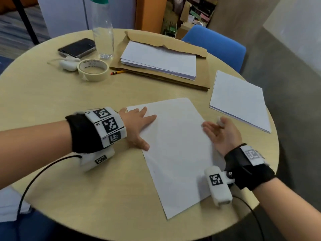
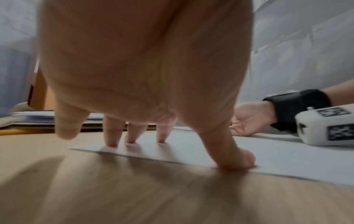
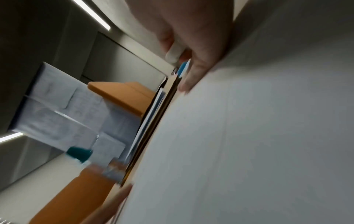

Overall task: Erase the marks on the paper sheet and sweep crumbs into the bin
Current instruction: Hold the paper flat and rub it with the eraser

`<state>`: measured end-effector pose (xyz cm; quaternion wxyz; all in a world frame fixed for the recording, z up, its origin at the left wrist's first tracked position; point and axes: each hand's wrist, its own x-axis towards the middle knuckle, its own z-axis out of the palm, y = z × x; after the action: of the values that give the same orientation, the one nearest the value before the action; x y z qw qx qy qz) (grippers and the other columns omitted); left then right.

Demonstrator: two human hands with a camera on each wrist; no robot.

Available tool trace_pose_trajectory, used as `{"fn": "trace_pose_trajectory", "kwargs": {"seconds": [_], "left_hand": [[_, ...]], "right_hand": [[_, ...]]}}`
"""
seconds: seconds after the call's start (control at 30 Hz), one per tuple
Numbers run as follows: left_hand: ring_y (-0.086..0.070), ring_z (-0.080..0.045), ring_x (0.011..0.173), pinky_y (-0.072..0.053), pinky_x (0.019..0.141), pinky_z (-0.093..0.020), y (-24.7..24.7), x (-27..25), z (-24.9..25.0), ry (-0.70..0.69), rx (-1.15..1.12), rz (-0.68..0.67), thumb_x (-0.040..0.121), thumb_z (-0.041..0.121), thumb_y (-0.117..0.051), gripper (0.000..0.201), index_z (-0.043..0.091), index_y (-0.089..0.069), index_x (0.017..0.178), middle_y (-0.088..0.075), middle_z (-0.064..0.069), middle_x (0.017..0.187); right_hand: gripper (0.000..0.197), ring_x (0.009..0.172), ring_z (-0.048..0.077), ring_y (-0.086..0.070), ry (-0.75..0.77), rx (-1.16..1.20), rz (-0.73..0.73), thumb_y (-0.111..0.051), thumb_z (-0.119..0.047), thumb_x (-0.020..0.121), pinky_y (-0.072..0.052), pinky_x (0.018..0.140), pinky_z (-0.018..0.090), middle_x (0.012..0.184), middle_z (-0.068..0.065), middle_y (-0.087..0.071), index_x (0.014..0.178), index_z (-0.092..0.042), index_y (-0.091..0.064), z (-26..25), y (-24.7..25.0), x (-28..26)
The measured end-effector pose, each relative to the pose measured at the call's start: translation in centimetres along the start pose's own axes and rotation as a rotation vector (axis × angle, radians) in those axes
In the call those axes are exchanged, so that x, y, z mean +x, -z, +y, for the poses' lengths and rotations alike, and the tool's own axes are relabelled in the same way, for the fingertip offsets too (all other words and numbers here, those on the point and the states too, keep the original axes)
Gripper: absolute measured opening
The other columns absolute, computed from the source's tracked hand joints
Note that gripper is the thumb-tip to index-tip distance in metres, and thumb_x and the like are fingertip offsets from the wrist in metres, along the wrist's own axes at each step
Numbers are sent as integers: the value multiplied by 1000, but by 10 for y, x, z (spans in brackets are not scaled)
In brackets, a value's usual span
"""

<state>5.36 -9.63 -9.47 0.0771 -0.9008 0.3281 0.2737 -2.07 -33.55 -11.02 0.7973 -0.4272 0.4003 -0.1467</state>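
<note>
Paper sheet (image 1: 175, 150) lies flat on the round counter (image 1: 104, 188), at its near-right part. Left hand (image 1: 139, 126) spread palm-down on the sheet's left edge, fingers (image 2: 112, 136) straight, tips pressing the paper. Right hand (image 1: 223, 134) edge-on at the sheet's right side, lower fingers extended, thumb and forefinger pinching a white eraser (image 1: 220, 121). Tape roll (image 1: 93, 69) and paper stack (image 1: 159, 60) sit at the far side.

Black wristbands (image 1: 83, 133), white coded markers (image 1: 110, 125)
</note>
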Motion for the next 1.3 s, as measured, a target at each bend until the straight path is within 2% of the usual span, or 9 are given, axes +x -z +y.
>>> {"fn": "trace_pose_trajectory", "kwargs": {"seconds": [0.1, 0.2, 0.33, 0.53, 0.63, 0.8, 1.0, 1.17, 1.3], "left_hand": [[-14, -27, 144, -18, 116, -47, 6, 2, 1, 6, 46, 6, 77, 65, -56, 97, 32, -1, 150, -3, -6, 158], [-31, -25, 134, -31, 109, -43, 23, 10, 0, -6, 42, 48, 75, 60, -63, 86, 33, -20, 144, -22, -2, 149], [-3, -19, 146, -14, 118, -45, 37, 31, -2, -205, -10, -14, 67, 51, -76, 108, 39, -5, 148, 0, 7, 158], [25, -18, 143, 8, 117, -46, 29, 49, -1, -327, 127, -130, 61, 59, -75, 131, 36, 23, 144, 31, 9, 153], [26, -20, 142, 8, 117, -48, 29, 50, 0, -328, 173, -147, 61, 60, -75, 134, 35, 28, 142, 35, 7, 151], [27, -22, 142, 7, 117, -50, 30, 51, 3, -313, 198, -154, 62, 59, -75, 135, 32, 31, 141, 36, 4, 151], [27, -25, 141, 6, 116, -55, 28, 54, 1, -329, 177, -146, 58, 57, -78, 139, 31, 30, 142, 37, 2, 150], [27, -24, 142, 4, 116, -56, 27, 55, 0, -332, 181, -149, 60, 57, -77, 137, 33, 31, 141, 38, 4, 150], [27, -25, 142, 3, 116, -56, 26, 58, -1, -342, 207, -137, 56, 63, -76, 140, 33, 32, 140, 39, 3, 149]], "right_hand": [[20, 60, 20, -54, 150, -15, 180, -51, -18, 90, -50, 53, 26, 73, 6, -49, 73, -8, -47, -17, 8, 10], [22, 54, 16, -45, 125, -110, -2, -53, -11, 89, -44, 46, 20, 65, 3, -43, 68, -11, -46, -21, -9, -1], [12, 41, 10, -51, 97, -772, -372, -63, -14, 86, -43, 40, 17, 67, 5, -54, 82, -4, -60, -3, -40, -26], [22, 36, 9, -49, 224, -1506, -764, -66, -16, 78, -41, 41, 14, 49, 4, -58, 59, -4, -63, 35, -73, -55], [24, 29, 6, -44, 251, -1593, -717, -63, -11, 76, -37, 35, 13, 39, -2, -55, 52, -9, -57, 32, -75, -53], [16, 35, 12, -47, 351, -1624, -471, -60, -10, 72, -34, 33, 12, 60, 19, -67, 61, 2, -62, 7, -69, -39], [43, 28, 4, -45, 331, -1637, -796, -63, -6, 79, -37, 34, 11, 30, -9, -50, 51, -33, -45, 34, -85, -69], [13, 61, 31, -64, 513, -1714, -451, -59, -9, 77, -45, 53, 29, 76, 24, -70, 66, -3, -56, 10, -72, -41], [24, 49, 26, -51, 418, -1691, -764, -61, -10, 78, -38, 51, 30, 70, 28, -65, 69, 12, -58, 40, -77, -68]]}}
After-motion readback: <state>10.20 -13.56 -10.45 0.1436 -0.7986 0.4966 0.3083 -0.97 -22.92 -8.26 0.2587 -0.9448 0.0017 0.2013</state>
